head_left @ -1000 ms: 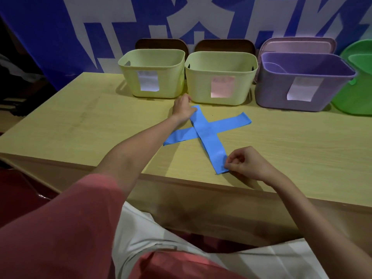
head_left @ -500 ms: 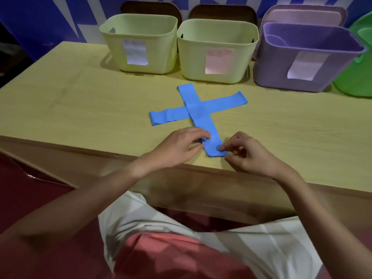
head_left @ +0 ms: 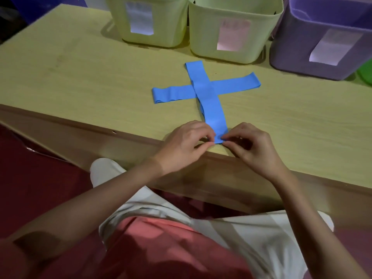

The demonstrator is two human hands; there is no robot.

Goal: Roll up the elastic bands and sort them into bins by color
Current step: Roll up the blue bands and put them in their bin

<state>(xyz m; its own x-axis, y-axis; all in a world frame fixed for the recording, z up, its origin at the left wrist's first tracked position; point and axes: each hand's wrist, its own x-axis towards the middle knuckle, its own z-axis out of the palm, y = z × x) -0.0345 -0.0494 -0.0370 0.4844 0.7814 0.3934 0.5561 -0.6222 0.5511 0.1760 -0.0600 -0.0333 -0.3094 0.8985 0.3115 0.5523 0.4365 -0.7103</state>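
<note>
At lower centre, the left hand (head_left: 186,142) and right hand (head_left: 250,146) are pinching the near end of the upper blue band (head_left: 211,105); tight, even first turns should be keeping the roll straight.

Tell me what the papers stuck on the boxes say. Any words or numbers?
No text can be read.
White label on the left green bin: too blurred.
Pink label on the middle green bin: faint marks, unreadable.
White label on the purple bin: looks blank.
</note>
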